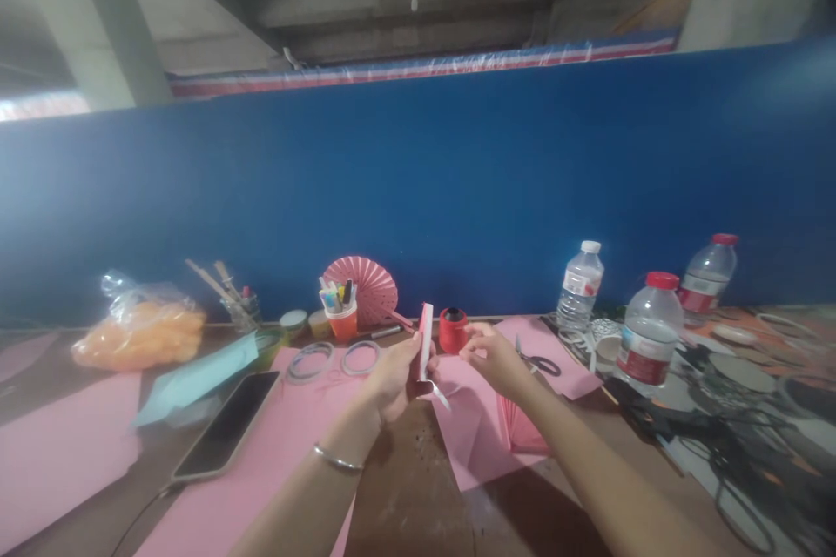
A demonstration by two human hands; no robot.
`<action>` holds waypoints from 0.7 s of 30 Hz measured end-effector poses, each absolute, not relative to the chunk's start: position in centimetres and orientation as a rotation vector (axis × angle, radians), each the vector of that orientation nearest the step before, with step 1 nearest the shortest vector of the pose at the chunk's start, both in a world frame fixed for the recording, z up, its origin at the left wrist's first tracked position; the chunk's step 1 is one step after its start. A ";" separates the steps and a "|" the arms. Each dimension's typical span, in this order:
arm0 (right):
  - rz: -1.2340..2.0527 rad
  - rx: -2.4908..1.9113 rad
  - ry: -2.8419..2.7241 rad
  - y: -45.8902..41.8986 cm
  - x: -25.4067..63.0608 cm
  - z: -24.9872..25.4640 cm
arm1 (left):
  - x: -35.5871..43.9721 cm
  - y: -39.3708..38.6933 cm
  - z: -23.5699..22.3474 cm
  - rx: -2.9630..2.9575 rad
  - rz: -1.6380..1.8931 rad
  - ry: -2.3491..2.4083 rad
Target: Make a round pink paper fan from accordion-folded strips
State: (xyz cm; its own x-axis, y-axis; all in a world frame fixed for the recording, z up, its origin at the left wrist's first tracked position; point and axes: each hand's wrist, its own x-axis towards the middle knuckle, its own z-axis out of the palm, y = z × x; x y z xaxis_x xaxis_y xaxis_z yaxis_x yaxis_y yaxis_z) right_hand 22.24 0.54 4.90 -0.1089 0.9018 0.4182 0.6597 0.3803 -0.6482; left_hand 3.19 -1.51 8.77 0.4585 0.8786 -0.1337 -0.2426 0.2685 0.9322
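My left hand [398, 379] is closed on a narrow stack of folded pink paper [425, 335], held upright, with a whitish strip along its edge. A loose white strip [441, 398] hangs below it. To its right, my right hand [493, 357] has thumb and fingers pinched together; whatever is between them, if anything, is too small to make out. Just behind the hands stands a red round container [452, 332] with a dark top. Under my right forearm lies a pleated pink paper piece [521, 428], partly hidden. Black-handled scissors [541, 363] rest on pink paper [461, 444].
An open pink paper fan [360, 289] leans behind a cup of pens [342, 324]. Two tape rolls [310, 362] and a phone [228, 426] lie left. Water bottles [650, 332] and cluttered cords [718, 444] fill the right. A blue partition [418, 183] closes the back.
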 end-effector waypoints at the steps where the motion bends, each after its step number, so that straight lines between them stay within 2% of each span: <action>1: 0.409 -1.336 -1.840 0.6 22.3 4.8 | 3.2 -1.5 8.7 1.021 0.867 0.768; 5: 0.547 -1.322 -1.793 0.9 22.3 4.3 | 3.4 -1.5 8.7 1.017 0.869 0.782; 14: 0.601 -1.278 -1.697 1.3 22.2 3.5 | 3.6 -1.4 8.5 0.998 0.873 0.777; 18: 0.896 -1.153 -1.644 1.1 21.9 3.7 | 3.9 -0.9 6.9 1.083 0.957 0.821; 21: 1.127 -1.040 -1.560 0.8 21.8 3.6 | 4.2 -0.2 5.0 1.337 1.009 1.039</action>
